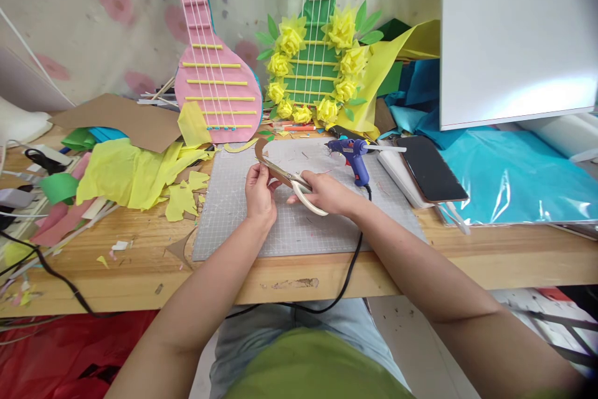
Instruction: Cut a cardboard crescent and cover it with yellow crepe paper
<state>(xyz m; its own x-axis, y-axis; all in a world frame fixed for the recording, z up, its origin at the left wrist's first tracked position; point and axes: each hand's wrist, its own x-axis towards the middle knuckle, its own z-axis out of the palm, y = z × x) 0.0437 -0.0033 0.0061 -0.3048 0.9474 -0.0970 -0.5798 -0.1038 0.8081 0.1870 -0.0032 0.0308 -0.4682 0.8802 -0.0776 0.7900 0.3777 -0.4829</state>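
Before you, a pale wooden table (504,253) bears a grey, gridded cutting mat (224,225). A purple plastic glue gun (355,162) lies at two o'clock from your hands. Your right hand (324,192) has its fingers wrapped around white-handled metal scissors (295,178), blades toward ten o'clock. Your left hand (260,195) pinches a curved brown cardboard strip (260,150) beside the blades, its upper end toward twelve o'clock.

At the desk's (467,249) far edge, one pink instrument (227,89) with six yellow bars (233,83) and one green instrument (312,70) with nine yellow flowers (354,61) were counted. One cutting mat (289,237) was recorded, bearing one glue gun (355,159); over the mat, one pair of scissors (290,178), one brown piece (259,150) and two hands (260,195) were tallied. One phone (434,168) was noted.
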